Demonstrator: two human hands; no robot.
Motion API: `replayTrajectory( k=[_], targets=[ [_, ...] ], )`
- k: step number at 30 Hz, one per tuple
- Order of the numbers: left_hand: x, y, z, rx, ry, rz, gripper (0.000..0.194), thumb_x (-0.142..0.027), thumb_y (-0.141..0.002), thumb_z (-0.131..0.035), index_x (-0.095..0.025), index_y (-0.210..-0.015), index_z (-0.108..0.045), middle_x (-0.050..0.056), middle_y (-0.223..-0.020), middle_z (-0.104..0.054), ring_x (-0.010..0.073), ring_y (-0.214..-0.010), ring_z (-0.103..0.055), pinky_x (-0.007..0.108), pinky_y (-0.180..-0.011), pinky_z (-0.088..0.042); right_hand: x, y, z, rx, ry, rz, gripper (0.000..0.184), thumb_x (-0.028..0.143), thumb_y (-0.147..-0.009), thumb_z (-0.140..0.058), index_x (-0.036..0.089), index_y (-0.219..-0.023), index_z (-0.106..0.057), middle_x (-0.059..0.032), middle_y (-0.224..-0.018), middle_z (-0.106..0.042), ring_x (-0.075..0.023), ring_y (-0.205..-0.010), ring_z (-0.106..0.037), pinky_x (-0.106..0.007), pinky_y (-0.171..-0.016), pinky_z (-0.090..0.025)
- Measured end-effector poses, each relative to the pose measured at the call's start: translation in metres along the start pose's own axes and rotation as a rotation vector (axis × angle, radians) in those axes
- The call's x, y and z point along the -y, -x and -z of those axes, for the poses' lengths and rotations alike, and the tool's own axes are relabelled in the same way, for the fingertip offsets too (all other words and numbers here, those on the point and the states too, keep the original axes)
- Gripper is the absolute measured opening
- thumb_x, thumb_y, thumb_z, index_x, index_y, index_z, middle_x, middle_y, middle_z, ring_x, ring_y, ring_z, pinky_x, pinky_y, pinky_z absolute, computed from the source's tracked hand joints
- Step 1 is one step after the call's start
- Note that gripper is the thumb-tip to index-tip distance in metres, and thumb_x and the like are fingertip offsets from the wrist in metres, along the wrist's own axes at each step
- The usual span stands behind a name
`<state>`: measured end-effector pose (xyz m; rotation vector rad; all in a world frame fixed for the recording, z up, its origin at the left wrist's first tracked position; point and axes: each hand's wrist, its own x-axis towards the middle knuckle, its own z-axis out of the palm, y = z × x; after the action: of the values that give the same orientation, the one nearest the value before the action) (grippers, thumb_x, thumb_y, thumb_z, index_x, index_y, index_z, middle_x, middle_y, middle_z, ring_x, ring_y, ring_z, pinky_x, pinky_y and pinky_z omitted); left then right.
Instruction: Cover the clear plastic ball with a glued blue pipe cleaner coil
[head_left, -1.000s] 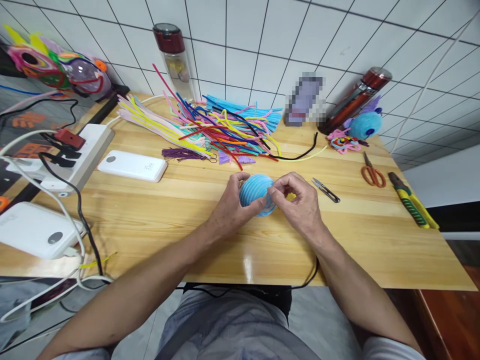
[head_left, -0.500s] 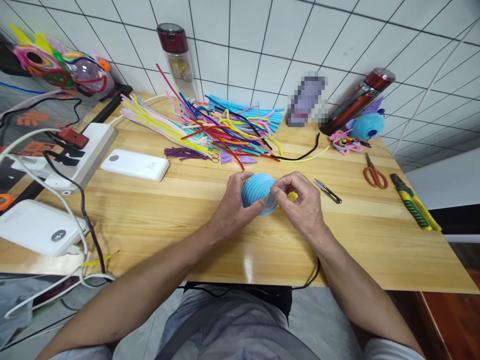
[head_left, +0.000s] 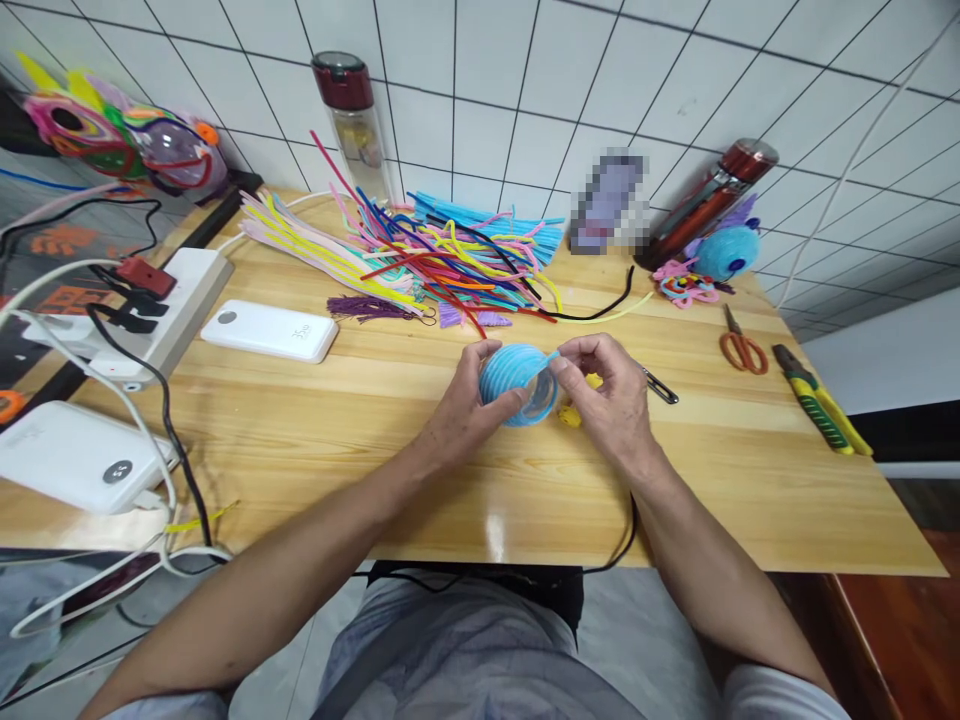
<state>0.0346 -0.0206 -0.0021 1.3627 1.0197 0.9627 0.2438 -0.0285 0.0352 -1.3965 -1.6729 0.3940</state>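
My left hand [head_left: 480, 395] is wrapped round a clear ball [head_left: 512, 372] covered in blue pipe cleaner coils, just above the wooden table. A see-through, uncovered patch shows on the ball's right side. The thumb and forefinger of my right hand [head_left: 604, 390] pinch the end of a blue pipe cleaner [head_left: 551, 358] that runs off the ball. Below that hand lies a small yellow piece [head_left: 571, 414], partly hidden by it. Thread snips [head_left: 662, 386] lie just right of my right hand, partly covered by it.
A heap of coloured pipe cleaners [head_left: 457, 255] lies behind the ball. Scissors [head_left: 742, 352] and pliers [head_left: 821, 400] lie at the right. White power banks [head_left: 270, 330] and a power strip [head_left: 169, 310] with cables are on the left. A red flask [head_left: 709, 200] stands at the back.
My right hand has drawn slightly right from the ball, pulling the blue pipe cleaner's end out. More of the clear patch and the yellow piece now show. My left hand stays round the ball.
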Motion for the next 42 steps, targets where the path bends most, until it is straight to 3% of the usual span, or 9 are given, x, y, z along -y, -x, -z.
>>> replayTrajectory(
  k=[4, 10, 17, 23, 27, 32, 36, 39, 42],
  targets=[
    [0.006, -0.004, 0.0, -0.006, 0.006, 0.012, 0.083, -0.053, -0.081, -0.084, -0.02, -0.149, -0.05, 0.019, -0.158, -0.055, 0.0391, -0.149, -0.053, 0.059, -0.127, -0.044, 0.0, -0.003, 0.001, -0.035, 0.006, -0.009, 0.013, 0.039, -0.093, -0.071, 0.026, -0.096, -0.072, -0.0023, -0.088, -0.077, -0.0213, -0.082, -0.071, -0.037, -0.076, -0.059],
    [0.004, -0.006, 0.0, 0.013, 0.027, 0.035, 0.079, -0.053, -0.083, -0.081, -0.02, -0.148, -0.052, 0.015, -0.149, -0.063, 0.0358, -0.137, -0.062, 0.057, -0.122, -0.048, 0.003, -0.01, 0.023, -0.033, 0.089, -0.044, 0.019, 0.042, -0.092, -0.07, 0.025, -0.099, -0.072, -0.0038, -0.095, -0.08, -0.0224, -0.087, -0.074, -0.038, -0.078, -0.059],
    [0.002, -0.012, 0.002, -0.12, 0.211, -0.013, 0.086, -0.055, -0.078, -0.085, -0.019, -0.147, -0.05, 0.016, -0.153, -0.061, 0.0325, -0.135, -0.063, 0.051, -0.12, -0.05, -0.018, 0.015, 0.069, 0.268, 0.465, -0.194, 0.031, 0.046, -0.089, -0.073, 0.023, -0.111, -0.072, -0.0084, -0.103, -0.082, -0.0287, -0.095, -0.078, -0.043, -0.082, -0.059],
    [-0.001, -0.016, 0.001, -0.089, 0.449, 0.045, 0.08, -0.055, -0.075, -0.09, -0.022, -0.139, -0.054, 0.009, -0.135, -0.07, 0.0268, -0.123, -0.069, 0.046, -0.109, -0.059, -0.027, 0.052, 0.051, 0.449, 0.691, -0.214, 0.051, 0.04, -0.097, -0.069, 0.02, -0.143, -0.062, -0.0181, -0.127, -0.076, -0.0358, -0.115, -0.075, -0.047, -0.092, -0.06],
    [-0.001, -0.019, 0.002, -0.079, 0.516, 0.081, 0.08, -0.055, -0.07, -0.094, -0.023, -0.134, -0.057, 0.007, -0.129, -0.072, 0.0266, -0.118, -0.071, 0.044, -0.101, -0.062, -0.02, 0.053, 0.041, 0.463, 0.761, -0.292, 0.062, 0.038, -0.101, -0.064, 0.017, -0.158, -0.053, -0.0231, -0.133, -0.068, -0.0373, -0.106, -0.076, -0.045, -0.082, -0.058],
    [-0.006, -0.019, 0.003, -0.022, 0.557, 0.083, 0.08, -0.057, -0.069, -0.093, -0.024, -0.133, -0.057, 0.007, -0.129, -0.072, 0.0248, -0.114, -0.071, 0.043, -0.099, -0.059, -0.017, 0.05, 0.042, 0.481, 0.82, -0.424, 0.066, 0.042, -0.104, -0.059, 0.013, -0.162, -0.048, -0.0269, -0.137, -0.064, -0.0411, -0.108, -0.077, -0.048, -0.084, -0.059],
    [-0.012, -0.015, 0.003, -0.002, 0.586, 0.111, 0.079, -0.055, -0.069, -0.094, -0.025, -0.132, -0.058, 0.007, -0.132, -0.07, 0.0247, -0.115, -0.069, 0.042, -0.098, -0.06, -0.026, 0.052, 0.04, 0.409, 0.761, -0.422, 0.071, 0.035, -0.1, -0.061, 0.009, -0.162, -0.043, -0.0284, -0.14, -0.065, -0.0433, -0.118, -0.075, -0.053, -0.092, -0.06],
    [-0.013, -0.015, 0.005, -0.029, 0.588, 0.116, 0.077, -0.054, -0.069, -0.094, -0.024, -0.131, -0.058, 0.008, -0.134, -0.07, 0.0247, -0.115, -0.069, 0.039, -0.093, -0.061, -0.035, 0.06, 0.042, 0.28, 0.657, -0.381, 0.087, 0.038, -0.095, -0.068, 0.009, -0.169, -0.033, -0.0267, -0.14, -0.067, -0.0422, -0.124, -0.072, -0.055, -0.098, -0.061],
    [-0.012, -0.017, 0.006, -0.063, 0.578, 0.096, 0.075, -0.052, -0.07, -0.094, -0.024, -0.129, -0.058, 0.008, -0.138, -0.071, 0.0244, -0.113, -0.071, 0.036, -0.088, -0.061, -0.039, 0.074, 0.052, 0.113, 0.542, -0.273, 0.087, 0.044, -0.093, -0.072, 0.017, -0.169, -0.04, -0.0227, -0.139, -0.068, -0.0381, -0.118, -0.071, -0.057, -0.1, -0.061]
  ],
)
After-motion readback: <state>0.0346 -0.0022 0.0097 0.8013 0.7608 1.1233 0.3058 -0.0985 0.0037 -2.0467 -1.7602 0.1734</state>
